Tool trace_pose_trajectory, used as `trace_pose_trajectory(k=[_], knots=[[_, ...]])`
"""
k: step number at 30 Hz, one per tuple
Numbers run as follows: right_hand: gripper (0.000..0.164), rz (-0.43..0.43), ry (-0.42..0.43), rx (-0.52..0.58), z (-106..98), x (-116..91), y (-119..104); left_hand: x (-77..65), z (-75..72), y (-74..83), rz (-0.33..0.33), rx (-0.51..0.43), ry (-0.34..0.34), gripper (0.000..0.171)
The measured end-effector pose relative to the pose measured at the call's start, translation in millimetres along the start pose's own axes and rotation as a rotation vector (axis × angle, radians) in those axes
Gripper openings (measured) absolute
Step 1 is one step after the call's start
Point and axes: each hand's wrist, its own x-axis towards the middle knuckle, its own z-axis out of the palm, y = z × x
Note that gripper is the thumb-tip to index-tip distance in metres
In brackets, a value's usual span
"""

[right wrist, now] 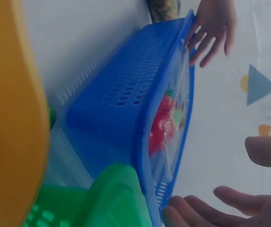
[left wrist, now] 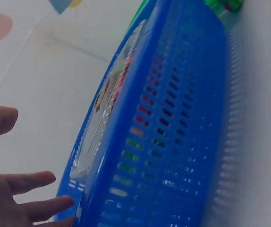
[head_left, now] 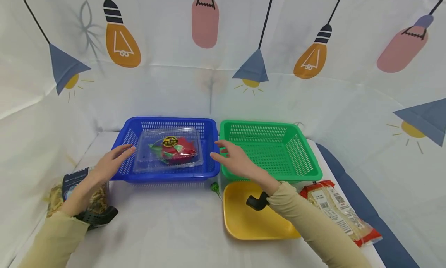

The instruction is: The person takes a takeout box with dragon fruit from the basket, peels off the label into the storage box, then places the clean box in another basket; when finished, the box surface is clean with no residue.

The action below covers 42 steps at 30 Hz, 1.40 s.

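A clear plastic container [head_left: 146, 157] lies tilted in the blue basket [head_left: 165, 177]. Red and green contents [head_left: 184, 148] show through its lid, below a round black and gold label. My left hand [head_left: 104, 167] is over the basket's left end with its fingers apart, holding nothing. At the opposite end, my right hand [head_left: 238, 161] reaches in with relaxed fingers, close to the blue rim and over the green basket [head_left: 266, 178]. In the right wrist view, its fingertips [right wrist: 175, 213] are right at the blue basket's corner. Both thumbs stand away from the fingers.
A yellow tray [head_left: 240, 225] sits in front of the green basket, under my right forearm. Beside it lies a small green sprig-like piece [head_left: 215, 188]. A red and clear food packet [head_left: 339, 210] lies at right, and a dark-labelled bag [head_left: 99, 200] is behind my left forearm.
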Motion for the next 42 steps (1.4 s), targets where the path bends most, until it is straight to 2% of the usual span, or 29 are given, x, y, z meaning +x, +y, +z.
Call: trace_pose_trajectory(k=[5, 10, 12, 16, 19, 27, 33, 42], knots=[[0.061, 0.11, -0.092, 0.085, 14, 35, -7, 19.5, -14.1, -11.6, -0.014, -0.267, -0.158, 0.082], [0.067, 0.217, -0.163, 0.241, 21, 66, -8, 36.2, -24.0, -20.0, -0.012, -0.403, -0.322, 0.081], [0.07, 0.24, -0.189, 0.302, 22, 76, -8, 43.0, -26.8, -22.5, -0.025, -0.451, -0.361, 0.08], [0.072, 0.294, -0.209, 0.397, 23, 94, -10, 56.8, -31.2, -25.5, -0.066, -0.528, -0.374, 0.082], [0.073, 0.341, -0.196, 0.445, 22, 105, -10, 65.2, -31.8, -26.7, -0.087, -0.534, -0.371, 0.084], [0.079, 0.401, -0.185, 0.551, 27, 125, -2, 81.2, -26.9, -31.7, -0.099, -0.455, -0.359, 0.087], [0.078, 0.404, -0.239, 0.631, 31, 129, 6, 82.2, -23.2, -33.6, -0.104, -0.451, -0.379, 0.089], [0.074, 0.36, -0.268, 0.638, 36, 132, 9, 78.1, -24.2, -32.9, -0.057, -0.392, -0.388, 0.09]])
